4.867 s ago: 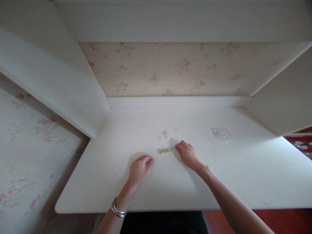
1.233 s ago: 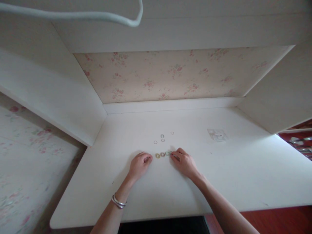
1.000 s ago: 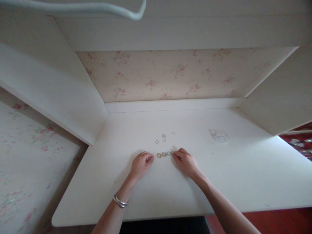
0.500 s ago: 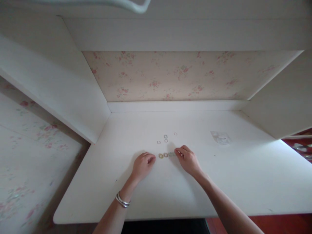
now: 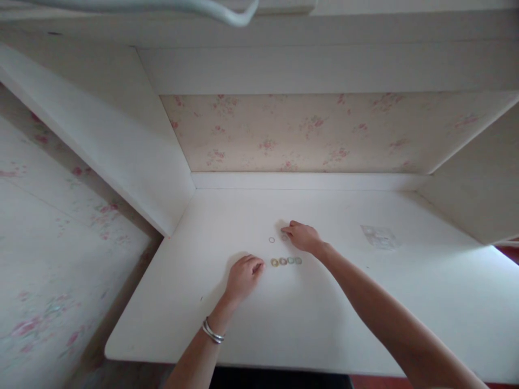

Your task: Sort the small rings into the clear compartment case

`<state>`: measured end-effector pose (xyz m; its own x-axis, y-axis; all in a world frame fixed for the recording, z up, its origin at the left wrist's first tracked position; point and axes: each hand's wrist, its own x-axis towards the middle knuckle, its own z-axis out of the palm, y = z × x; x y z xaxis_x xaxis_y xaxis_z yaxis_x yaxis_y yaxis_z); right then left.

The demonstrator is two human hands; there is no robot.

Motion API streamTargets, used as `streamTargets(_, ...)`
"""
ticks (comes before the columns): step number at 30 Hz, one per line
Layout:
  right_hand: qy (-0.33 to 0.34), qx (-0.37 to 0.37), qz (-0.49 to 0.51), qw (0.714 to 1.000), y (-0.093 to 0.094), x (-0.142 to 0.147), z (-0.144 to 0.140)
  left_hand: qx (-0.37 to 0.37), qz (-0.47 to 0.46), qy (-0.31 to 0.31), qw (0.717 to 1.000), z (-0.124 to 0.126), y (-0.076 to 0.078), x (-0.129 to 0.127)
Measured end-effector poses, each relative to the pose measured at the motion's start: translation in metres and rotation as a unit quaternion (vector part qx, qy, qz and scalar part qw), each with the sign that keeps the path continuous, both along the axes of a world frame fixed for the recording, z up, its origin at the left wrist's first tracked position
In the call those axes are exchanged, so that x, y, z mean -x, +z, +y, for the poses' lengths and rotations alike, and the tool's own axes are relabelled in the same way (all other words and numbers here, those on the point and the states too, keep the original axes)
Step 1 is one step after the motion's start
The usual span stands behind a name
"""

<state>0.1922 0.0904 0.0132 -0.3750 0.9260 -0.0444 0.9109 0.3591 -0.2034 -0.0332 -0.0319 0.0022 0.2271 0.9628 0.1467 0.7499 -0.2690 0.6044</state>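
My left hand [image 5: 244, 278] rests on the white table with its fingers curled together. Whatever its fingertips hold, if anything, is too small to make out. Just right of it lies a short row of small rings: a gold-coloured ring [image 5: 274, 262], a brownish ring [image 5: 283, 261] and two silvery rings [image 5: 294, 260]. Farther back, my right hand [image 5: 303, 236] has its fingertips closed at the tabletop, where a small ring lay; the fingertips mostly hide it. A thin ring [image 5: 284, 237] lies just below those fingers. Another thin ring [image 5: 271, 240] is to their left.
A clear plastic bag [image 5: 380, 237] lies flat on the right of the white tabletop [image 5: 324, 313]. White panels [image 5: 121, 135] enclose the table at left and right, and a low ledge [image 5: 308, 180] runs along the back. A pale curved bar [image 5: 227, 13] hangs overhead.
My right hand has left the right end of the ring row and moved back to the loose rings. Two silvery rings now show at that end. My left hand stays beside the row.
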Motion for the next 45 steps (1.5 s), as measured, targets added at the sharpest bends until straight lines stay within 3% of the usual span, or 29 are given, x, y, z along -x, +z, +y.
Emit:
streamTargets(5, 0.005, -0.005, -0.011, 1.000, -0.004, -0.005, -0.005, -0.004, -0.008, 0.006, 1.000, 0.002, 0.000, 0.000)
streamTargets(15, -0.047, -0.058, 0.015, 0.997, -0.009, -0.015, -0.024, 0.003, -0.012, 0.002, 1.000, 0.002, -0.002, 0.001)
streamTargets(22, -0.066, -0.106, 0.106, 0.987, -0.011, -0.025, -0.040, 0.005, -0.024, 0.006, 1.000, 0.002, -0.003, 0.000)
streamTargets(27, -0.069, -0.117, 0.172, 0.976, -0.021, -0.034, -0.070, 0.003, -0.022, 0.002, 1.000, 0.003, -0.005, 0.001)
streamTargets(34, -0.032, -0.089, 0.120, 0.988, -0.027, -0.042, -0.111, 0.009, -0.019, 0.000, 1.000, 0.004, -0.007, 0.001)
streamTargets(45, 0.004, -0.176, 0.083, 0.981, -0.039, -0.041, -0.115, 0.015, -0.026, 0.009, 1.000, 0.004, -0.007, 0.000)
